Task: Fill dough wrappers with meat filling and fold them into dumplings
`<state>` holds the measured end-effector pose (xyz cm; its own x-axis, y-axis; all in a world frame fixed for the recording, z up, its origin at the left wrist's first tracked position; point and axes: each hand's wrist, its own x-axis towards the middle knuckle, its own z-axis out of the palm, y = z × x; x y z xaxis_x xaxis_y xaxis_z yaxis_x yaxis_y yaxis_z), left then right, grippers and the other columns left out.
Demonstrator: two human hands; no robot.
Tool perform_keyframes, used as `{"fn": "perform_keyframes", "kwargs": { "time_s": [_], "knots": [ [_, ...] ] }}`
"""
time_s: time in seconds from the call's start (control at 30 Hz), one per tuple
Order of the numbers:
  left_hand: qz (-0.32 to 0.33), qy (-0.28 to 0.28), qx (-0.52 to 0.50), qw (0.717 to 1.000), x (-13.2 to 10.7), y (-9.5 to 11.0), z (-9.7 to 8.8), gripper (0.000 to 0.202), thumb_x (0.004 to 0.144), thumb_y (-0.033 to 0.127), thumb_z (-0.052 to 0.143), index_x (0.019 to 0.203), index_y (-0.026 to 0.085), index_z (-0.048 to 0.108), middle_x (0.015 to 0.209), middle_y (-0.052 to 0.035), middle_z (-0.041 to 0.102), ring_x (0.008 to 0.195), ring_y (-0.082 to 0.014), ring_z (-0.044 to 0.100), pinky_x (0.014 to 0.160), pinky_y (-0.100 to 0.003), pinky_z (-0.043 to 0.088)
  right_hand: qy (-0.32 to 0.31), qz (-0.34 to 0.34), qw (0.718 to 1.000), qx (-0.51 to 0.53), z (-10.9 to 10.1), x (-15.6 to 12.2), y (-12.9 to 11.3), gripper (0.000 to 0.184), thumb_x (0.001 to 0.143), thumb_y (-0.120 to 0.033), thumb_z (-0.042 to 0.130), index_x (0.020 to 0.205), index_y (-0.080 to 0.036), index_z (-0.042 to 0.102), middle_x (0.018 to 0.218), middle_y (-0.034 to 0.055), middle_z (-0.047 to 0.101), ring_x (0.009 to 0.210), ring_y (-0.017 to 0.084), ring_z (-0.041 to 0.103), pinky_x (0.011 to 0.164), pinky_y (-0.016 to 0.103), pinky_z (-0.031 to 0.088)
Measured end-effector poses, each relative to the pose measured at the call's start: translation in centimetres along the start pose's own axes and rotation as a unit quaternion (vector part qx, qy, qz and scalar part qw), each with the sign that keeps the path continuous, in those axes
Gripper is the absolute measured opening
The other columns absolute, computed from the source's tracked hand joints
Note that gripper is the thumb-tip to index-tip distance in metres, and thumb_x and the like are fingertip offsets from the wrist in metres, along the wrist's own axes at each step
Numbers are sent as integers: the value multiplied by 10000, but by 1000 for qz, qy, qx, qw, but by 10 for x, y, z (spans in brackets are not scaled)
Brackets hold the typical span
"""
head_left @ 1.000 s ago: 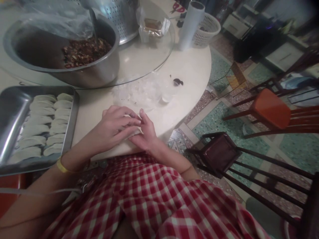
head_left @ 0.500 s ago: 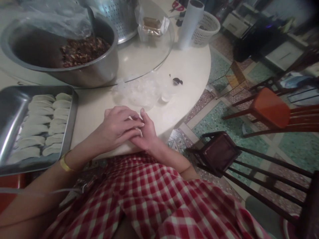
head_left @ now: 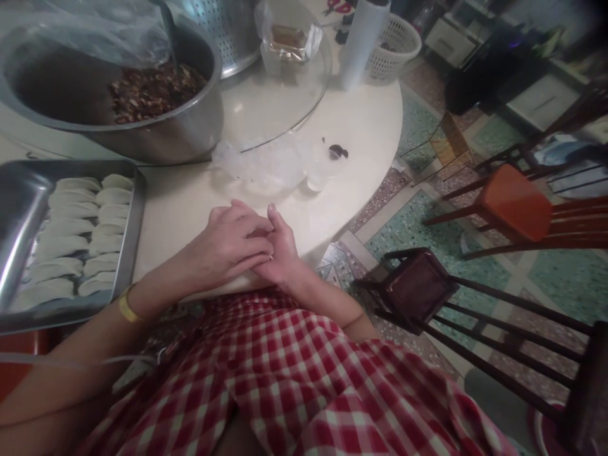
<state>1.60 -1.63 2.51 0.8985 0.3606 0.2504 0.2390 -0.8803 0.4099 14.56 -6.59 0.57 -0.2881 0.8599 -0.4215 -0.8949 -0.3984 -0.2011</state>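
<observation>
My left hand lies over my right hand at the near edge of the round cream table. The fingers of both are pressed together around a pale dumpling that they now almost hide. To the left, a metal tray holds two rows of folded dumplings. Behind it stands a big steel bowl with dark chopped filling. Just beyond my fingers lies crumpled clear plastic.
A glass turntable carries the bowl, a steel colander and a wrapped packet. A white roll and white basket stand at the far edge. A dark stool and an orange stool stand on the floor at the right.
Both hands stay clasped in the same spot. The left hand has closed further over the right, and the pale dough seen earlier is now covered. The view has shifted slightly.
</observation>
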Motion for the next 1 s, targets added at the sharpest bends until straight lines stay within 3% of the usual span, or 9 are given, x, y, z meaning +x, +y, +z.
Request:
{"fn": "perform_keyframes", "kwargs": {
  "time_s": [0.13,0.3,0.47,0.67,0.83,1.0],
  "knots": [
    [1,-1,-20,1000,1,-1,3,396,1021,453,398,861,306,729,1148,11,675,1062,-246,576,954,-427,428,-10,-24,1000,-11,2,-3,1,566,1047,-482,185,1094,-211,680,796,-30,706,673,87,636,671,203,544],
    [-1,48,-45,998,-5,-5,-6,329,986,526,517,1172,317,690,1209,-26,685,1104,-250,581,952,-428,412,-6,1,1000,1,0,-4,-5,592,1038,-505,156,1123,-215,665,812,-3,718,660,141,639,667,289,587],
    [-23,86,-94,992,-8,-6,-14,219,1023,318,489,1069,301,703,1099,-14,694,1062,-202,589,949,-396,403,7,17,1000,18,-1,-3,-7,575,1031,-480,176,1181,-204,658,844,21,730,713,165,650,649,277,570],
    [-4,74,-77,994,-1,0,-13,199,1018,315,509,1014,292,706,1088,-3,692,1053,-202,566,905,-398,371,1,6,1000,-8,0,-1,-4,576,1027,-532,201,1141,-202,660,791,11,709,694,165,659,722,291,579],
    [-15,69,-45,997,2,2,-13,286,1026,312,450,925,269,714,1018,1,707,999,-199,566,902,-387,376,17,-5,1000,-22,3,-2,-5,551,1019,-524,225,1149,-211,660,801,27,722,807,202,695,832,377,588],
    [-25,29,-26,999,6,5,-13,298,1005,296,447,829,236,680,960,-8,711,974,-210,549,898,-398,404,14,-7,1000,-16,4,-1,-4,556,1025,-484,206,1119,-200,674,874,60,738,920,230,704,889,441,586]
  ]
}}
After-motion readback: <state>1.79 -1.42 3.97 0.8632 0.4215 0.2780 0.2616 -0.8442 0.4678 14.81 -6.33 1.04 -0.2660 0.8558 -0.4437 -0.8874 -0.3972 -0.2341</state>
